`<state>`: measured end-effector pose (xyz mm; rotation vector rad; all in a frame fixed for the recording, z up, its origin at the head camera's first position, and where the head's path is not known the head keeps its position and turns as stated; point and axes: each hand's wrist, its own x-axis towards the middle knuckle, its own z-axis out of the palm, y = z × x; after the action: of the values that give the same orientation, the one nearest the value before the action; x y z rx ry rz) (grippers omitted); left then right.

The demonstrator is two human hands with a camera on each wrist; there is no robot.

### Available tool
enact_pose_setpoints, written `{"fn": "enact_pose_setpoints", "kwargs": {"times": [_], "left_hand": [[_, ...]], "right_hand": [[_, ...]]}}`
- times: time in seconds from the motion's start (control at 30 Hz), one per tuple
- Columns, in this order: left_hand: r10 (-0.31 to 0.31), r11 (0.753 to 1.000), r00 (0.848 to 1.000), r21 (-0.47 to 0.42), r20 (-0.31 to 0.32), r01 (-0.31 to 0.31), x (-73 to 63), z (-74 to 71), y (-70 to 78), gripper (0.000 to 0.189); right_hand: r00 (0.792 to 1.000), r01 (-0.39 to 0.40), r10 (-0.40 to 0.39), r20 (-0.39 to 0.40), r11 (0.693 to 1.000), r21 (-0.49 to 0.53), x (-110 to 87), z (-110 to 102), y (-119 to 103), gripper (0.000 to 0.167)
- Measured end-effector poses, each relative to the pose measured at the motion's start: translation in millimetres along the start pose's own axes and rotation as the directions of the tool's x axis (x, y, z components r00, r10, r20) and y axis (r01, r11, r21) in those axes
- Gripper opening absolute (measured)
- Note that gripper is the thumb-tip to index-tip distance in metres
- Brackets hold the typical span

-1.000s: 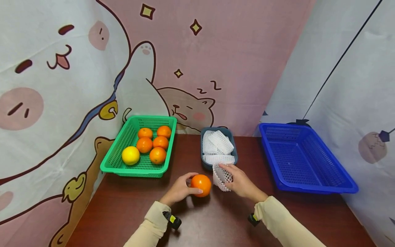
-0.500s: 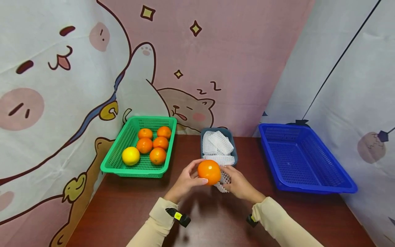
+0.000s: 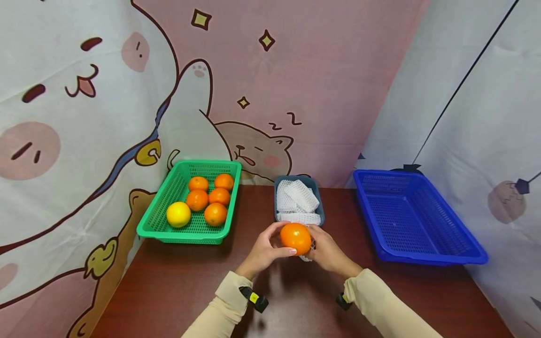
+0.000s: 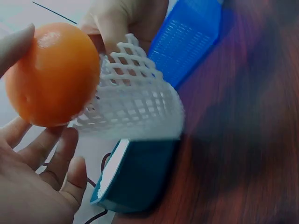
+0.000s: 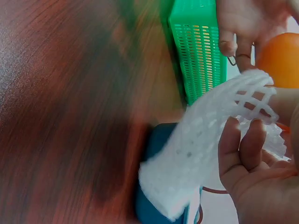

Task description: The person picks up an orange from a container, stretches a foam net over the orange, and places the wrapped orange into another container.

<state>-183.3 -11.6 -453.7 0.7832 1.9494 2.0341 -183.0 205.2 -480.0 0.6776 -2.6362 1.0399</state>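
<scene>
Gripping an orange (image 3: 296,238) between thumb and fingers, the left hand (image 3: 264,249) has it right at the open end of a white foam net (image 5: 187,149), and the right hand (image 3: 331,253) pinches that net with bent fingers! Both hang above the red-brown table (image 3: 169,291), fruit and mesh side by side (touching or not, I can't quite tell), just in front of a small dark bluish tub (image 4: 135,179) packed with white netting (image 3: 300,197). Over on the left sits a green basket (image 3: 186,238) with five more oranges (image 3: 197,200) and one yellow fruit (image 3: 178,214). And out on the right, well apart from both hands, stands a blue basket (image 3: 401,220)! Cartoon animals decorate the cloth (image 3: 329,84) behind.
</scene>
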Motion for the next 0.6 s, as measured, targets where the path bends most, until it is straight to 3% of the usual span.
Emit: {"fn": "enact_pose_setpoints", "kwargs": {"times": [0.23, 0.4, 0.6], "left_hand": [[-0.026, 0.992, 0.999, 0.124, -0.042, 0.031, 3.9, -3.3, -28.5, 0.063], [-0.036, 0.978, 0.994, 0.2, -0.108, 0.057, 4.6, -3.4, -37.0, 0.062], [-0.028, 0.982, 0.991, 0.181, -0.13, 0.052, 3.7, -3.2, -40.6, 0.06]], "right_hand": [[1.0, 0.001, -0.001, 0.009, 1.0, 0.001, -1.4, -0.6, -0.5, 0.071], [1.0, 0.006, -0.006, 0.011, 1.0, 0.02, -2.5, 0.2, 0.2, 0.068], [1.0, 0.003, -0.004, 0.015, 0.999, 0.048, -3.6, 1.7, 0.0, 0.068]]}}
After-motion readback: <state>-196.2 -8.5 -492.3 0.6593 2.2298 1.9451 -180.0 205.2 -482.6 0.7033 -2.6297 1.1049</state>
